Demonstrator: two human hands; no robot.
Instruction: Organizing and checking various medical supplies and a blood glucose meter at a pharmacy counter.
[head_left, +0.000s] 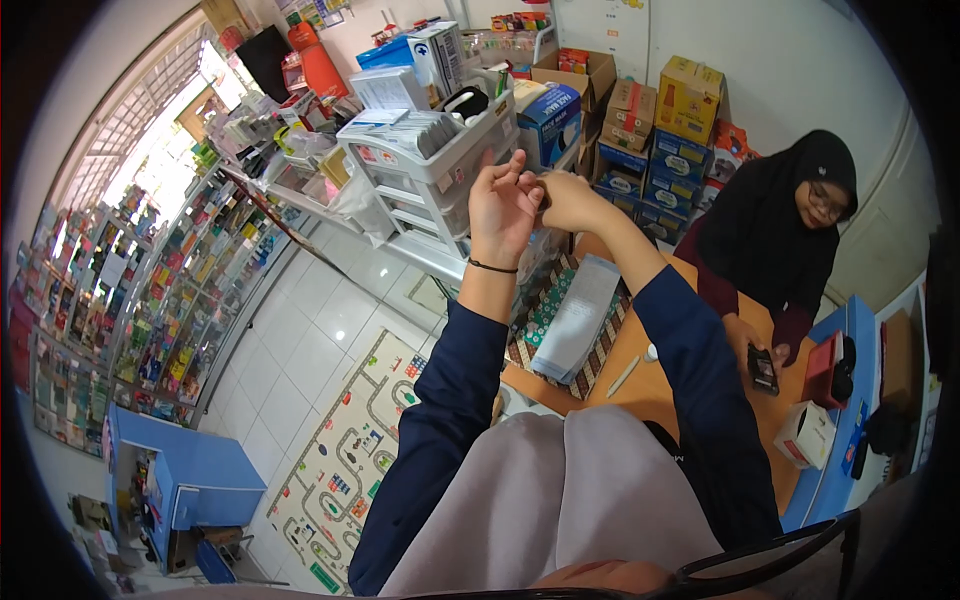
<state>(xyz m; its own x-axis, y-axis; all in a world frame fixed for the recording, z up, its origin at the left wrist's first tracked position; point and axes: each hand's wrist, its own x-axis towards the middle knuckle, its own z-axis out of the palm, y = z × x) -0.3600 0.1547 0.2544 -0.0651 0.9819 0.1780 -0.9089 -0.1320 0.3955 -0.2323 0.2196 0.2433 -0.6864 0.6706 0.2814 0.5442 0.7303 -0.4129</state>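
My left hand (504, 201) is raised in front of me with the palm turned towards me. Its fingers are apart and partly bent, and the palm holds nothing. A thin black band (492, 266) circles that wrist. Right beside it is my right hand (571, 199), back towards me, with its curled fingers against or very near the left fingertips. A small dark spot shows between the hands; whether it is an object or shadow I cannot tell. Behind them stands a white plastic drawer unit (431, 176) topped with papers, next to a blue face mask box (551, 124).
Below my hands, a long grey-white paper bundle (577, 319) lies on a patterned cloth on the wooden desk (637, 394), near a white pen (623, 376). At right, a person (780, 225) holds a phone (763, 370). Stacked cartons (679, 172) stand behind; glass display cases (165, 322) line the left.
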